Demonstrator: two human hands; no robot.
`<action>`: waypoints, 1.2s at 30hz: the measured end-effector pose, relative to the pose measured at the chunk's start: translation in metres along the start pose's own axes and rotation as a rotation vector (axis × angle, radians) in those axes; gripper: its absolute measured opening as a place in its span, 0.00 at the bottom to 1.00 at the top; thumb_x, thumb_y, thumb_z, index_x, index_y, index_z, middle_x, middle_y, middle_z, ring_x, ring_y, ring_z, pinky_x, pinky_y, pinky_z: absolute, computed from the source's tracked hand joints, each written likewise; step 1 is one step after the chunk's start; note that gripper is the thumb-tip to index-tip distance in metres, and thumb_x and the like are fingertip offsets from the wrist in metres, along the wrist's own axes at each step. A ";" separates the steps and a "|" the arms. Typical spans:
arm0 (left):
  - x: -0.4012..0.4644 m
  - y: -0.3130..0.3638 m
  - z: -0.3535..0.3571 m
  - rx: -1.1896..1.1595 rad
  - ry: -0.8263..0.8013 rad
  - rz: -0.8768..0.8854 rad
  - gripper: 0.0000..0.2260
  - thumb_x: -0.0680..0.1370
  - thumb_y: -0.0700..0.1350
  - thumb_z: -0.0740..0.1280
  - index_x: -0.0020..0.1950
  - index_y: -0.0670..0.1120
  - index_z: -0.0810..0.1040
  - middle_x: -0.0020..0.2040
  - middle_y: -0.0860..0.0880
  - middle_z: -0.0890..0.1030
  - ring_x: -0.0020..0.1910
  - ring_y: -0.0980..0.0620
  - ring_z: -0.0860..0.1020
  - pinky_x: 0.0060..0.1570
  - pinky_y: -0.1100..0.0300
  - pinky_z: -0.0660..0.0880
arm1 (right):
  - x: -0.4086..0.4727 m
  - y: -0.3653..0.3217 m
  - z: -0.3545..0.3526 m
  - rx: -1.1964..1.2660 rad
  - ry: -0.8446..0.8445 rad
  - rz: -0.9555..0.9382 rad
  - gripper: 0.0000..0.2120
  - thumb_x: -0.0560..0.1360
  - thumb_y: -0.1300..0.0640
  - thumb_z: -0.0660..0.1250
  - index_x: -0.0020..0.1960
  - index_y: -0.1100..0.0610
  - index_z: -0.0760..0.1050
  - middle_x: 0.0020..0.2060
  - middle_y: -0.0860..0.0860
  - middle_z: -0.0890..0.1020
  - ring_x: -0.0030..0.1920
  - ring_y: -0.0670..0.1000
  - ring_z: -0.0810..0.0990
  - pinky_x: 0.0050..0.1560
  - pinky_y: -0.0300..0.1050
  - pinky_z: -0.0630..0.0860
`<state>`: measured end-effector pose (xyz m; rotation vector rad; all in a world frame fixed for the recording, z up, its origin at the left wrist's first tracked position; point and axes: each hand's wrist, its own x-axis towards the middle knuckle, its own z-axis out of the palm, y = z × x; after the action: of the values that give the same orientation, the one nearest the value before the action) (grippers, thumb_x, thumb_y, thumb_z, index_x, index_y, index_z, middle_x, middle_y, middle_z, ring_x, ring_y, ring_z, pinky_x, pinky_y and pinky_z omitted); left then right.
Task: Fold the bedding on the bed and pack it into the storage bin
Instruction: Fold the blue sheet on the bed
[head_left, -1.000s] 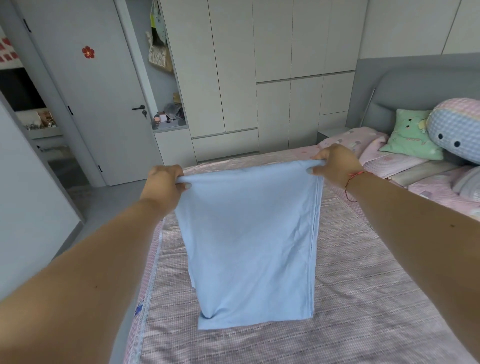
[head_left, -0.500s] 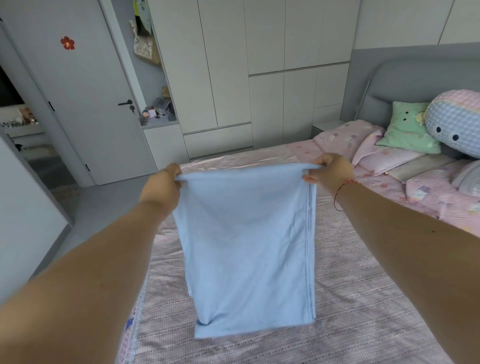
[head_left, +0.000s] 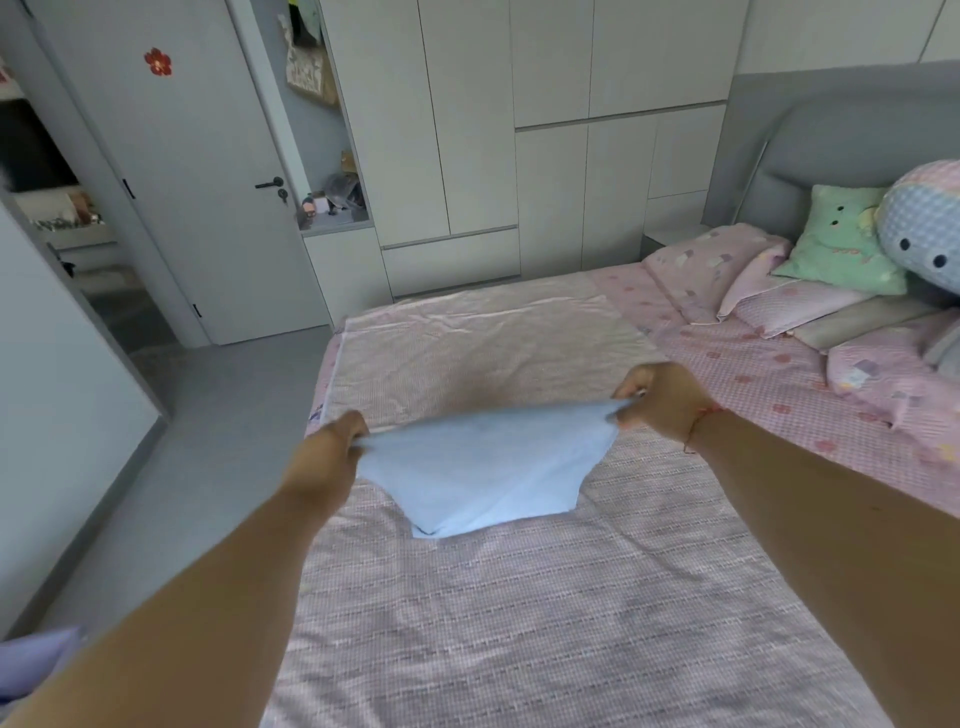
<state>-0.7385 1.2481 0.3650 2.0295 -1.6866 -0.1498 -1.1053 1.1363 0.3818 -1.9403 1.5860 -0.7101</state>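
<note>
The left hand (head_left: 327, 447) and the right hand (head_left: 662, 400) each pinch a top corner of the light blue cloth (head_left: 483, 467), fingers curled tight on the fabric. The cloth sags between them, its lower edge resting on the pink woven blanket (head_left: 519, 623) over the bed (head_left: 727, 364). Pillows (head_left: 711, 265) lie near the grey headboard (head_left: 810, 140).

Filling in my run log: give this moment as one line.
step: folding | left hand: grips blue cloth corner | right hand: grips other corner | cloth: low over bed
</note>
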 end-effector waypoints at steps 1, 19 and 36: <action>-0.016 -0.007 0.012 0.003 -0.046 -0.015 0.09 0.78 0.35 0.61 0.41 0.47 0.70 0.35 0.47 0.75 0.36 0.45 0.74 0.33 0.56 0.68 | -0.009 0.009 0.004 -0.074 -0.094 0.008 0.09 0.62 0.60 0.78 0.38 0.57 0.80 0.39 0.52 0.82 0.43 0.52 0.80 0.40 0.42 0.77; -0.194 -0.019 0.074 0.112 -0.606 -0.061 0.15 0.71 0.40 0.72 0.31 0.53 0.70 0.35 0.55 0.75 0.35 0.58 0.71 0.34 0.65 0.65 | -0.149 0.085 0.050 -0.518 -0.837 0.168 0.11 0.65 0.65 0.75 0.43 0.56 0.76 0.45 0.54 0.83 0.39 0.47 0.84 0.50 0.40 0.80; -0.207 -0.029 0.066 -0.200 -0.618 -0.228 0.10 0.75 0.47 0.72 0.53 0.45 0.81 0.49 0.51 0.83 0.48 0.56 0.80 0.42 0.68 0.73 | -0.182 0.087 0.091 -0.320 -0.853 0.293 0.08 0.75 0.61 0.69 0.54 0.57 0.78 0.43 0.54 0.83 0.45 0.49 0.83 0.45 0.40 0.81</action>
<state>-0.7858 1.4279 0.2485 2.1398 -1.6687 -1.0723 -1.1353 1.3070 0.2445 -1.7768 1.3999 0.4782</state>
